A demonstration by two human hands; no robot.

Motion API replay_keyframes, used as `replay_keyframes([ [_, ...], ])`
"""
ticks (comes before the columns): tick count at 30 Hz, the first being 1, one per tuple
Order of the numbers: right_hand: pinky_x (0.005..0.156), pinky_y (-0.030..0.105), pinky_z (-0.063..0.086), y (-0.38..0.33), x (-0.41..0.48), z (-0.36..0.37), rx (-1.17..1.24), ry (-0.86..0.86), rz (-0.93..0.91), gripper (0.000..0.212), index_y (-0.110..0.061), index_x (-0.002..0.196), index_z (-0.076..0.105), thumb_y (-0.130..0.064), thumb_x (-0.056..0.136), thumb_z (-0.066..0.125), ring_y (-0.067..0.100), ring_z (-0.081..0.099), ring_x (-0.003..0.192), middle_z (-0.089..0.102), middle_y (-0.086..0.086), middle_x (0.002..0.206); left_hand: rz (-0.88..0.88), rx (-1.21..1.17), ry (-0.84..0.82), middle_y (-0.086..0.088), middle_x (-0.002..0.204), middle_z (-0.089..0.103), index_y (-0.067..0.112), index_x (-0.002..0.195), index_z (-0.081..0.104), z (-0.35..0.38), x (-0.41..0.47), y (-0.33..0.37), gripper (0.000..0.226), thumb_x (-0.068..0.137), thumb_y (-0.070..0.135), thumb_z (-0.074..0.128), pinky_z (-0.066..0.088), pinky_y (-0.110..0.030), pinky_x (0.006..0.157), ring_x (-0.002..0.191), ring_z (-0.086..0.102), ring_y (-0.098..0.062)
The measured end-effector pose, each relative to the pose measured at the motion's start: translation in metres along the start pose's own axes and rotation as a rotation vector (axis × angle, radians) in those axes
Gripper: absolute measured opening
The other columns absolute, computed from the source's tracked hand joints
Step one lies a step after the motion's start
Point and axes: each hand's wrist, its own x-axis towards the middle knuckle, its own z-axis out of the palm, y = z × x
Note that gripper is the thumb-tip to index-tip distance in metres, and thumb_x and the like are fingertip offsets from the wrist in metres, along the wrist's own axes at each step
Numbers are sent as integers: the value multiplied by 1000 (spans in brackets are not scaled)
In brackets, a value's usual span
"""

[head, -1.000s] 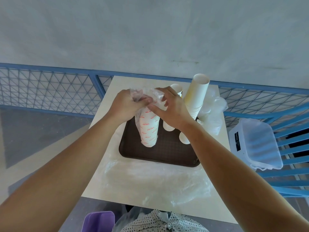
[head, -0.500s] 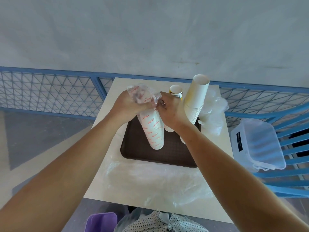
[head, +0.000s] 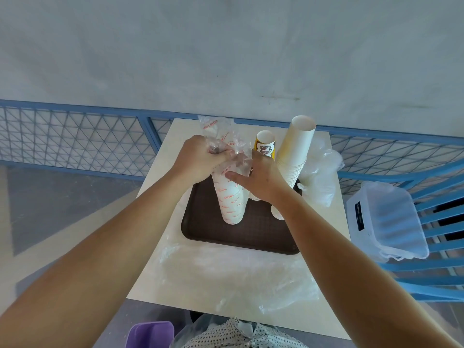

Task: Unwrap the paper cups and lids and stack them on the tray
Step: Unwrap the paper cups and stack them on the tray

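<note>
Wrapped cup stack (head: 231,204): tall white column of nested paper cups with small red print, sleeved in thin clear plastic wrap (head: 216,129). It stands upright on the left part of the brown tray (head: 208,234), which sits on the far half of the table (head: 155,247). The wrap's loose end pokes up crumpled above the column.

Left hand (head: 198,159) is clenched on the bunched wrap at the top. Right hand (head: 261,179) has its thumb flat on the near side of the column. Its fingers are hidden behind, so it probably clasps the stack, not certain.

Handling, as judged:
- The stack is light.
- It is stiff along its length because the cups nest.
- Single walls dent if squeezed hard.
- Tall and narrow, so it tips easily.
- The film is slick, soft and stretchy, and likely tears once started.
- Best hold is around mid-column with one hand to steady it, while the other pinches the gathered film at the top and peels it away from the cups.

Other things in view:
- Plain cup stack (head: 298,146), unwrapped and open mouth up, on the tray's right side.
- Shorter yellow cup stack (head: 265,144) between the two taller ones.
- Loose plastic sheet (head: 233,272) on the near table.
- Another plastic bundle (head: 321,177) to the right of the tray.
- Clear bin (head: 386,222) off the table to the right.
</note>
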Motion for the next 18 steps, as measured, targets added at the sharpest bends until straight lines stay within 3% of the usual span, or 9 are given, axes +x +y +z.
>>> replay_keyframes([
  [3, 86, 27, 49, -4, 2, 0, 37, 44, 45, 47, -13, 122, 65, -38, 86, 84, 16, 65, 100, 71, 2, 114, 2, 7, 12, 3, 102, 79, 25, 102, 81, 2, 2, 2, 17, 93, 38, 77, 59, -36, 82, 92, 73, -13],
  [7, 79, 41, 58, -8, 8, 4, 66, 127, 88, 34, -4, 104, 66, -32, 90, 80, 27, 70, 87, 74, 9, 94, -11, -33, 39, 5, 99, 78, 20, 106, 79, 0, 5, 4, 32, 85, 44, 84, 61, -38, 81, 91, 73, -11],
  [11, 69, 26, 49, -8, 10, 0, 224, 164, 137, 12, -12, 91, 73, -23, 96, 72, 12, 67, 75, 74, 1, 82, 25, 63, -119, 14, 106, 65, 25, 113, 76, -5, 7, -4, 50, 73, 48, 92, 49, -24, 75, 94, 64, -8],
  [13, 74, 24, 53, -7, 13, -4, 257, 194, 141, 12, -18, 91, 76, -28, 96, 71, 6, 69, 78, 75, -6, 84, 33, 147, -172, 13, 107, 61, 27, 114, 79, -3, 7, -13, 42, 77, 43, 90, 47, -25, 76, 95, 61, -9],
  [15, 80, 28, 57, -7, 15, -7, 289, 201, 133, 12, -22, 95, 77, -33, 94, 74, 4, 71, 84, 76, -9, 89, 74, 142, -126, 16, 101, 59, 33, 105, 82, -3, 5, -16, 19, 86, 35, 84, 44, -20, 76, 92, 58, -7],
  [18, 87, 28, 57, -6, 12, -11, 341, 128, 108, 32, -26, 111, 72, -45, 86, 81, 4, 71, 96, 74, -13, 103, 79, 41, -26, 18, 102, 62, 42, 96, 77, -6, 3, -9, 7, 92, 37, 79, 41, -16, 73, 94, 59, -4],
])
